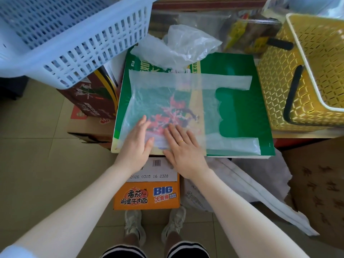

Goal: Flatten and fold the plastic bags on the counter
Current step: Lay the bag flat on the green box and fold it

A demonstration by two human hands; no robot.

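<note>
A translucent plastic bag (167, 107) lies spread flat on a green printed box (240, 112) that serves as the worktop, its two handle strips extending to the right, one along the far edge and one along the near edge. Left hand (136, 142) rests palm-down on the bag's near-left corner, fingers straight and together; grip flat, holding nothing. Right hand (183, 146), bearing a ring, rests palm-down just beside it on the bag's near edge, fingers straight and slightly spread; grip likewise flat, pressing only. A second, crumpled clear bag (182, 45) sits at the far edge of the green box. A white slatted basket (61, 40) stands to the far left, a yellow basket (305, 71) with a black handle to the right. An orange carton (147, 198) sits on the floor below, near the person's shoes (154, 224).
</note>
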